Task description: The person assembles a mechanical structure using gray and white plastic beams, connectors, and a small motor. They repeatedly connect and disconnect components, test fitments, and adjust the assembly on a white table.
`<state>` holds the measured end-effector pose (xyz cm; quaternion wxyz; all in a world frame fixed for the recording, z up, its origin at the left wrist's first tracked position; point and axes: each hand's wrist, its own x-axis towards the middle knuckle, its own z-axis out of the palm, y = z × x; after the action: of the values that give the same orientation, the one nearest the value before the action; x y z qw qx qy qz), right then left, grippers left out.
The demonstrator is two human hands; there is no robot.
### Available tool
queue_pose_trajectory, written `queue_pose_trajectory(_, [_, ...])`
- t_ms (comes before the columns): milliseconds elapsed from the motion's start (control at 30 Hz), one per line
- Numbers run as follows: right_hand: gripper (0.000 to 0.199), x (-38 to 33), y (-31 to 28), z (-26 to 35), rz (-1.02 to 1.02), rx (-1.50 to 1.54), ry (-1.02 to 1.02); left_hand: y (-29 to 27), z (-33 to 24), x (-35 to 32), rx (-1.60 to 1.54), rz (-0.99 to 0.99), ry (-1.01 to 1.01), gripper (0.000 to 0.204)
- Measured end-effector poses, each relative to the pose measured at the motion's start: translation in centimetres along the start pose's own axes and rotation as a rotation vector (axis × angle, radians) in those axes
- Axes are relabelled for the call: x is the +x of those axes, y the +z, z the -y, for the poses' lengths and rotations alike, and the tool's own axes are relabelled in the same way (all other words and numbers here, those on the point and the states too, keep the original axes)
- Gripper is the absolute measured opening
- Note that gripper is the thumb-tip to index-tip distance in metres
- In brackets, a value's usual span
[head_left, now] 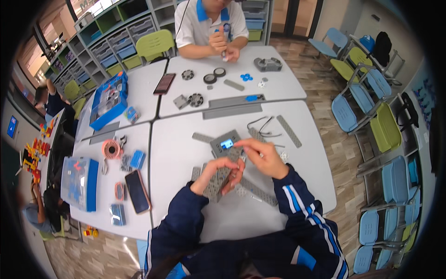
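The left hand (218, 173) has its fingers clamped round a grey beam (217, 182), holding it tilted just above the worktop (186, 149) so its holes face up. The right hand (264, 158) pinches its fingers together at the beam's top end, beside the controller (226, 143), seemingly seating a small part

A black smartphone with an orange rim (137, 191) is lying at lower left beside a clear plastic parts box with a blue lid (80, 182). An open blue kit case (109, 99) is sitting at upper left, and blue and green chairs (367, 111) are standing along the right.
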<state>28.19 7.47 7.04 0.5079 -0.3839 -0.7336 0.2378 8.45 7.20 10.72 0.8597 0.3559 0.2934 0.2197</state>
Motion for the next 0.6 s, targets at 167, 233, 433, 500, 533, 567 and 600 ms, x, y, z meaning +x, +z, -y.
queue_pose_trajectory(167, [0.024, -0.4, -0.8, 2.4, 0.141, -0.001, 0.237, 0.2, 0.6, -0.2, -0.058, -0.016, -0.094, 0.023])
queue_pose_trajectory(233, [0.023, -0.5, -1.1, 2.2, 0.139, 0.002, 0.219, 0.1, 0.5, -0.3, -0.044, 0.006, -0.07, 0.023])
queue_pose_trajectory(433, [0.021, -0.9, -0.9, 2.0, 0.116, 0.024, 0.17, 0.8, 0.4, -0.6, -0.026, -0.016, -0.069, 0.024])
queue_pose_trajectory(500, [0.021, -0.4, -1.2, 2.3, 0.173, 0.002, 0.271, 0.9, 0.3, -0.5, -0.009, -0.038, -0.069, 0.024])
queue_pose_trajectory(533, [0.021, -0.4, -1.1, 2.3, 0.172, 0.0, 0.261, 0.9, 0.3, -0.5, -0.006, -0.039, -0.067, 0.025])
queue_pose_trajectory(567, [0.021, -0.3, -1.0, 2.5, 0.168, -0.003, 0.249, 0.8, 0.3, -0.5, 0.0, -0.039, -0.065, 0.025])
queue_pose_trajectory(600, [0.022, -0.4, -0.9, 2.5, 0.165, -0.006, 0.237, 0.8, 0.3, -0.6, 0.005, -0.039, -0.062, 0.026])
